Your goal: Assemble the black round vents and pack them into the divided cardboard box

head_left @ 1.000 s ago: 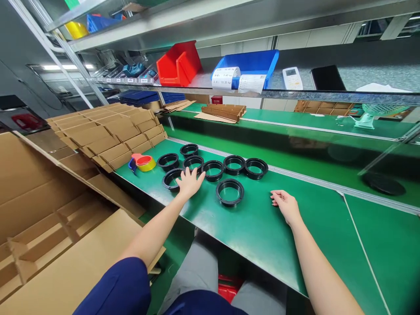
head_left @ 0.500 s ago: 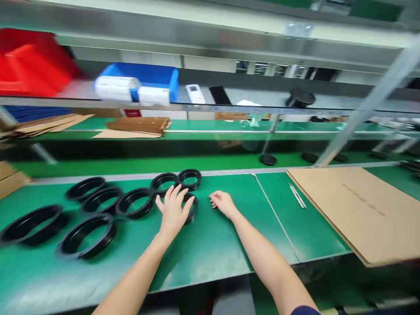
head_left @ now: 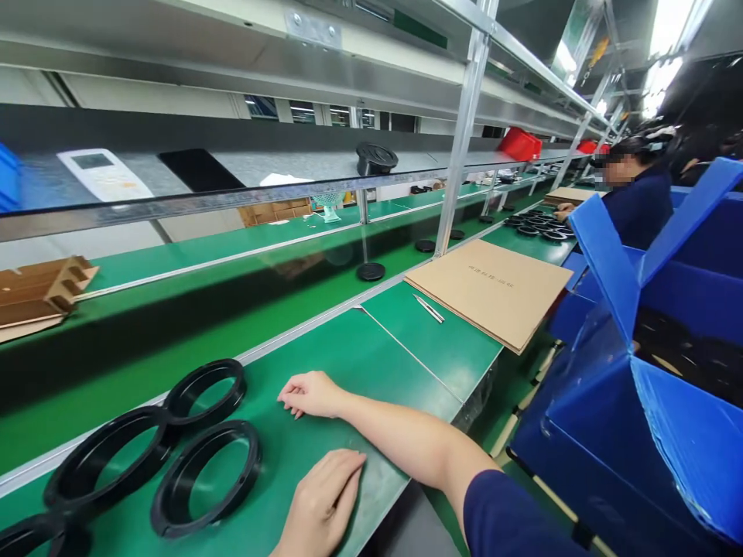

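The left hand (head_left: 325, 503) is beside the near edge of the bench (head_left: 342, 348); its fingers lie together, but its palm side is hidden, so I cannot tell whether its grip is closed. To its left, well apart from it, a black ring (head_left: 174, 491) sits flat on the bench. Farther in, the right hand (head_left: 313, 394) has its grip loosely clenched, nothing visible in it, with open green surface between it and the rings. More black rings (head_left: 179, 398) line up just inside the metal strip (head_left: 299, 333) at the back edge. Beyond the right hand, bare surface runs past a pale seam (head_left: 406, 348) to tweezers (head_left: 428, 308) and cardboard sheets (head_left: 487, 286), whose near corner seems to overhang the edge. Blue bins (head_left: 586, 441) stand alongside; a person (head_left: 635, 193) is farther off.
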The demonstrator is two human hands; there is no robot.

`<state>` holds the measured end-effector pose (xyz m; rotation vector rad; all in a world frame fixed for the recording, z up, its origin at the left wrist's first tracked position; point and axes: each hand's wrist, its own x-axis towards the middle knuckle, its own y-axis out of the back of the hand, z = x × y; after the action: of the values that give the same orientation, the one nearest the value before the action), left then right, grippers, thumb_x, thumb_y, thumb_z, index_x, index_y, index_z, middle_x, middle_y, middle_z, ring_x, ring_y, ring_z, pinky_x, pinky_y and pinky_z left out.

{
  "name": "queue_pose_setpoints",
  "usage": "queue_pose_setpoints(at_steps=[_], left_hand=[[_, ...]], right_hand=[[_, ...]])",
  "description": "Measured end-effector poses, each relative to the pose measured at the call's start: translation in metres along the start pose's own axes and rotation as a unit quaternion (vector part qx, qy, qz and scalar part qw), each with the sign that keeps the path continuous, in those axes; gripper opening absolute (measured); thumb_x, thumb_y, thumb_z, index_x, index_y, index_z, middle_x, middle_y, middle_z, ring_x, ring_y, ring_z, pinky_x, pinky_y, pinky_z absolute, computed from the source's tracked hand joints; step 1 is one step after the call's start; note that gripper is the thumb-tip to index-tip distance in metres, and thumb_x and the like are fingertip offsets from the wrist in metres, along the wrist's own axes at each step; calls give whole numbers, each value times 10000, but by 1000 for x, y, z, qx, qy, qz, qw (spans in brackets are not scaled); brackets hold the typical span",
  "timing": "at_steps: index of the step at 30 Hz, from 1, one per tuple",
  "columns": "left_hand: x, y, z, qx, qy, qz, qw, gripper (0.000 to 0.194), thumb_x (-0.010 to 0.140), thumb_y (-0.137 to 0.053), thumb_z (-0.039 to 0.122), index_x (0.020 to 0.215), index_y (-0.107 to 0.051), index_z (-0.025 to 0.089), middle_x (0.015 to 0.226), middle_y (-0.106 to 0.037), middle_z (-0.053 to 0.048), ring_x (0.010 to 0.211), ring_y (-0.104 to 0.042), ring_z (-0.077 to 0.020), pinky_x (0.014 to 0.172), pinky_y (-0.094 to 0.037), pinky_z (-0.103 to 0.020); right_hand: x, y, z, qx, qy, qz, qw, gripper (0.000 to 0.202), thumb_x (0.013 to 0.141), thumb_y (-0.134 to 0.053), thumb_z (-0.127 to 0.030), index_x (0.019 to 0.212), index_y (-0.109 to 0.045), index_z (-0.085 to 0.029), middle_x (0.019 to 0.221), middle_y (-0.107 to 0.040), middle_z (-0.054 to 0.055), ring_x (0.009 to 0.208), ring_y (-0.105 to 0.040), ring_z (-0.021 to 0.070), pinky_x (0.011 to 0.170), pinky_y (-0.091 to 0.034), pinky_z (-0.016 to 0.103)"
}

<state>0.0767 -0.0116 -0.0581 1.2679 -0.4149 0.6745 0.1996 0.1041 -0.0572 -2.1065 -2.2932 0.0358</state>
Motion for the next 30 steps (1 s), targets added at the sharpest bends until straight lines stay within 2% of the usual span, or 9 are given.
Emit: queue_pose_setpoints(at_steps=[2, 7, 12, 16, 23, 30], left_hand=[[2, 1, 1, -31, 7, -6, 999, 200, 986, -539, 182, 1120, -671, 251, 949, -758, -34, 842, -739, -176, 753, -632, -233], [0, -4, -1, -62, 28, 18, 998, 178, 988, -565, 231, 1096, -701, 268, 942, -759, -33, 823, -740, -183, 747, -628, -234], [-2, -4, 0, -80, 52, 15, 995, 185, 991, -549, 186, 1078, -699, 250, 934, -753, -29, 821, -725, -160, 739, -604, -219], [-4, -3, 1, -90, 103, 13, 991, 196, 996, -540, 183, 1058, -713, 250, 936, -756, -14, 833, -726, -151, 759, -596, -224], [-8, -4, -2, -119, 206, -4, 971, 222, 1000, -529, 274, 966, -746, 239, 903, -760, -28, 803, -729, -181, 731, -590, -272], [-7, -5, -5, -137, 211, -7, 968, 202, 996, -545, 275, 981, -745, 248, 915, -756, -12, 824, -724, -170, 758, -574, -262]], right_hand=[[1, 1, 0, -8, 0, 1, 1000, 108, 874, -684, -100, 792, -662, -167, 653, -640, -56, 531, -598, 63, 502, -500, 138], [2, 5, 2, -37, 12, -5, 999, 75, 881, -703, -165, 813, -678, -179, 677, -652, -54, 570, -620, 66, 548, -533, 147], [-2, 6, 7, -46, 18, 2, 999, 51, 890, -663, -136, 867, -695, -170, 711, -667, -38, 574, -617, 71, 548, -519, 156], [-3, 4, 12, -47, 36, -7, 998, 62, 891, -652, -120, 866, -689, -164, 711, -663, -29, 580, -613, 82, 553, -512, 174], [-4, 2, 16, -69, 51, 0, 996, 58, 885, -656, -151, 855, -702, -170, 702, -666, -22, 595, -619, 100, 570, -510, 196], [-7, 2, 13, -98, 59, 3, 993, 89, 882, -647, -123, 856, -713, -176, 718, -676, -22, 593, -615, 103, 583, -511, 208]])
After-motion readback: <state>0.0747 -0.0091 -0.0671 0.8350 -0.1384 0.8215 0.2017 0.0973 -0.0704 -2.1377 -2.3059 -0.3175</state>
